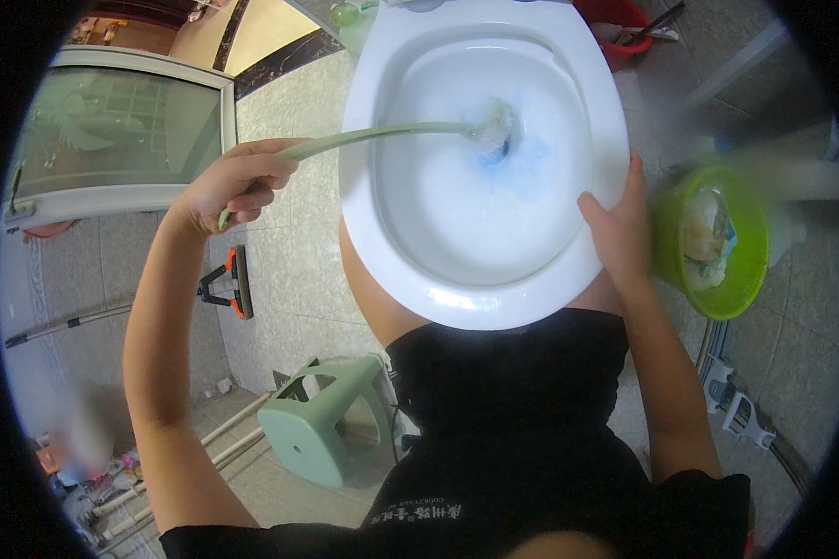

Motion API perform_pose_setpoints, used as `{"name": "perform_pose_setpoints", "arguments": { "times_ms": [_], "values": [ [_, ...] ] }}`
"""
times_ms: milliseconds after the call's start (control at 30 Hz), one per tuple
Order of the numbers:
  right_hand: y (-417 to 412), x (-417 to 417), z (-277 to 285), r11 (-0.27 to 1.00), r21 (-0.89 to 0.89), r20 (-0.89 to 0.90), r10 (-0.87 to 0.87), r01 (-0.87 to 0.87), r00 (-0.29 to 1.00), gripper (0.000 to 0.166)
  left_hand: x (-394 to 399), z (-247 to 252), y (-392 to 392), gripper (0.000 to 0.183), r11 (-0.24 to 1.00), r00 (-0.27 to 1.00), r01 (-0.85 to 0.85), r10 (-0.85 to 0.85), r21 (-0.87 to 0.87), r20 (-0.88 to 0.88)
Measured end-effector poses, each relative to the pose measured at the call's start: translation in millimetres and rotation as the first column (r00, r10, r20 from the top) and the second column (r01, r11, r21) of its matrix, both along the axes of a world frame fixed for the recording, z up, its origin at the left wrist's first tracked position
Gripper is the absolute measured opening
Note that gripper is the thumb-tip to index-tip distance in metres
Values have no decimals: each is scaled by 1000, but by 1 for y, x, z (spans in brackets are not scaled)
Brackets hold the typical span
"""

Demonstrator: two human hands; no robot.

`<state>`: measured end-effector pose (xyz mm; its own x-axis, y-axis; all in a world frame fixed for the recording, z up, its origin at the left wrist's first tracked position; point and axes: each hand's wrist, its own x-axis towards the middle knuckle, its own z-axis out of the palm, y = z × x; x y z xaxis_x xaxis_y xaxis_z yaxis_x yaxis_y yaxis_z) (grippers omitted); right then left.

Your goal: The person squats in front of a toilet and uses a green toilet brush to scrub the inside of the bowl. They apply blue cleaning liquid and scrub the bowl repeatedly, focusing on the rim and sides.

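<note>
My left hand (241, 178) is closed around the pale green handle of a toilet brush (384, 131). The handle reaches over the left rim, and the brush head (493, 129) sits down in the white toilet bowl (447, 230), at its outlet. Blue liquid tints the bowl around the bristles, which are partly hidden. On the right side, my right hand (619, 209) grips the toilet rim (475, 307), thumb on top and fingers over the outer edge.
Right of the toilet stands a lime green waste bin (730, 279) holding rubbish. A red basin (619, 52) is behind it. To the left are a framed glass door (126, 133), a floor squeegee (238, 283) and a green plastic stool (314, 426) lying on its side. Poles (231, 451) lie nearby.
</note>
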<state>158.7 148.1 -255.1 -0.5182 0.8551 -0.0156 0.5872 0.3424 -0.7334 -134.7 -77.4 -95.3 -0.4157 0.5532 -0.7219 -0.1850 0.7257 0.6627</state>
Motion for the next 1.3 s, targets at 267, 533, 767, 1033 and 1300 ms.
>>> {"name": "perform_pose_setpoints", "arguments": {
  "times_ms": [267,533,767,1033,1300],
  "values": [
    [3,1,-11,999,38,-9,-20,20,1000,67,60,-61,32,47,987,988,63,-83,-147,-130],
    [2,1,-10,1000,-5,-6,-14,14,1000,70,174,-116,67,26,863,735,-505,421,15,531],
    [3,1,1,997,-75,-109,22,-31,994,67,178,-129,75,24,803,802,-574,511,161,310],
    [5,6,-15,998,59,-38,19,-16,999,66,155,-177,96,28,954,957,-266,278,135,-81],
    [2,7,-11,999,21,1,25,-25,1000,71,133,-230,107,37,742,455,397,-670,-541,-586]
  ]
}}
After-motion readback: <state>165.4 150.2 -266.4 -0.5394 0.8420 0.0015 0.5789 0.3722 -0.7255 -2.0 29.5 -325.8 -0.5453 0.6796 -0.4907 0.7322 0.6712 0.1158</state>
